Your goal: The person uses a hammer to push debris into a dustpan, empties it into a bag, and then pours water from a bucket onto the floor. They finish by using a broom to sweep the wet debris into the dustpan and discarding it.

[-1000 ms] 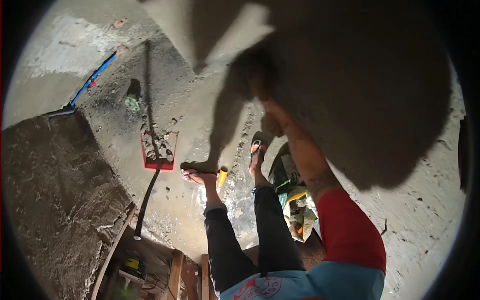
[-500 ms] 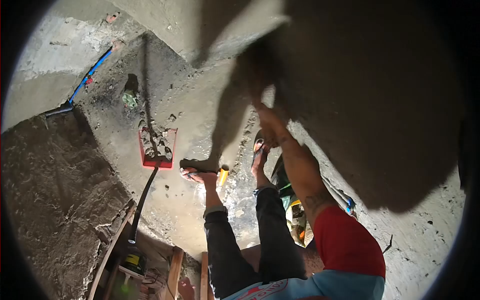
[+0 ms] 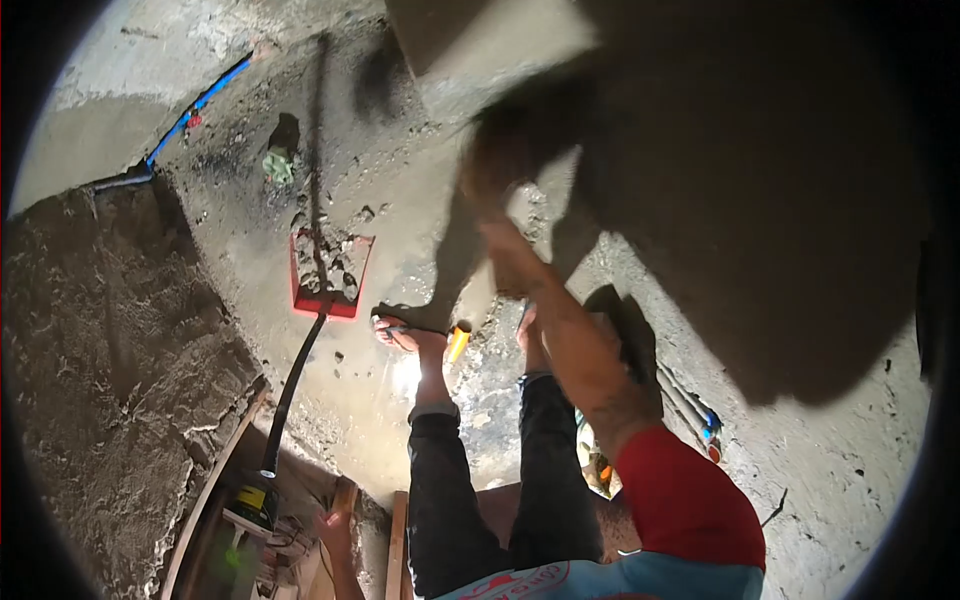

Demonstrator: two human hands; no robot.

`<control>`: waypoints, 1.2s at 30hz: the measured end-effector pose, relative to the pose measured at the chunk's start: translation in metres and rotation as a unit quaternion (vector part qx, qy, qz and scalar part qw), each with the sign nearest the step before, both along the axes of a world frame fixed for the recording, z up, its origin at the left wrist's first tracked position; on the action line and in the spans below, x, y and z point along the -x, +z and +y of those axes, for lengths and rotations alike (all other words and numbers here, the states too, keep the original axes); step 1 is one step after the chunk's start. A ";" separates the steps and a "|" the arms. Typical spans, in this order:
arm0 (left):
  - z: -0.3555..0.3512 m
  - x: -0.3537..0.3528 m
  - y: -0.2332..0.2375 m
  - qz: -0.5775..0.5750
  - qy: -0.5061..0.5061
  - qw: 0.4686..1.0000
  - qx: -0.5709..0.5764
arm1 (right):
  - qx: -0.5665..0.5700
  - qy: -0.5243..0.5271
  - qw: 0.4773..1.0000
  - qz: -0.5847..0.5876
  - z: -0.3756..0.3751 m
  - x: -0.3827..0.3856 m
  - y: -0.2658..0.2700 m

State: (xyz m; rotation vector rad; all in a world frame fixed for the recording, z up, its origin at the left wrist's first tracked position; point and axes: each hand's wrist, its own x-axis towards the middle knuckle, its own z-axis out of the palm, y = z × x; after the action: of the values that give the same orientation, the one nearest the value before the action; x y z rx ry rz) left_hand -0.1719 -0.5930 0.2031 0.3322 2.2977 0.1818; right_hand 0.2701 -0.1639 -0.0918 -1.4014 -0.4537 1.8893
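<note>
My right arm, in a red sleeve, reaches forward over the rough floor. My right hand (image 3: 488, 185) is smeared by motion in deep shadow near the wall, so its fingers and anything in them cannot be made out. Low in the view, my left hand (image 3: 335, 527) is raised beside a wooden board, its fingers partly visible and apart, with nothing seen in them. A red dustpan (image 3: 326, 305) with a long black handle lies left of my feet, grey rubble in it. An orange tube-like piece (image 3: 459, 343) is beside my sandalled foot.
A blue pipe (image 3: 222, 82) runs along the wall base at upper left. Crumpled green material (image 3: 277, 167) lies on the floor. A black container with a yellow label (image 3: 255, 500) is at lower left. More pipes (image 3: 690, 405) are at right.
My right hand has moved left and away from my right foot. My left hand has come up into clearer view at the bottom. The view has shifted slightly.
</note>
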 end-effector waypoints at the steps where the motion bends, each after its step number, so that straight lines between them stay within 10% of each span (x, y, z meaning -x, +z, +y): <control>1: 0.005 0.017 -0.012 -0.015 0.049 0.999 0.002 | 0.057 0.035 0.997 -0.033 -0.005 0.050 -0.055; 4: 0.088 0.027 -0.027 -0.048 0.188 0.981 -0.014 | 0.054 0.252 0.921 -0.293 -0.020 0.136 -0.023; 10: 0.155 0.058 -0.072 -0.149 0.238 0.925 -0.257 | -0.007 0.095 0.950 -0.297 -0.073 0.062 0.083; 13: 0.199 0.056 -0.080 -0.139 0.245 0.907 -0.312 | 0.189 -0.029 0.981 0.020 -0.087 -0.101 -0.030; 15: 0.208 0.054 -0.083 -0.131 0.191 0.909 -0.347 | 0.091 -0.015 0.949 -0.301 -0.017 -0.059 0.051; 19: 0.224 0.064 -0.064 -0.061 0.035 0.935 -0.349 | 0.154 0.081 0.982 -0.068 -0.062 0.091 -0.052; 23: 0.268 0.052 -0.042 0.004 -0.140 0.944 -0.299 | 0.112 0.049 0.992 0.019 -0.141 0.273 -0.002; 26: 0.278 0.048 -0.062 0.068 -0.129 0.947 -0.285 | 0.054 -0.022 0.997 0.048 -0.172 0.287 0.046; 29: 0.279 0.055 -0.078 0.098 -0.065 0.947 -0.300 | 0.008 0.092 0.994 0.057 -0.181 0.244 -0.015; 31: 0.254 0.076 -0.103 0.122 -0.005 0.926 -0.356 | 0.018 0.179 0.979 -0.093 -0.086 0.181 0.084; 32: 0.245 0.084 -0.112 0.143 0.043 0.901 -0.406 | -0.072 0.278 0.936 -0.204 -0.043 0.153 0.083; 34: 0.246 0.084 -0.095 0.135 0.191 0.864 -0.446 | -0.387 0.493 0.575 -0.526 0.049 0.106 0.041; 36: 0.236 0.075 -0.093 0.138 0.202 0.886 -0.393 | -0.010 0.275 0.906 -0.321 0.114 0.119 0.025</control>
State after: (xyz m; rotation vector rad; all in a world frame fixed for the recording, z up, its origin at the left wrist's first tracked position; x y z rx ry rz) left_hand -0.2473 -0.3571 0.1100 0.2803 2.4477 1.3756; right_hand 0.1511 -0.0494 -0.0664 -2.0286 -1.3013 1.7650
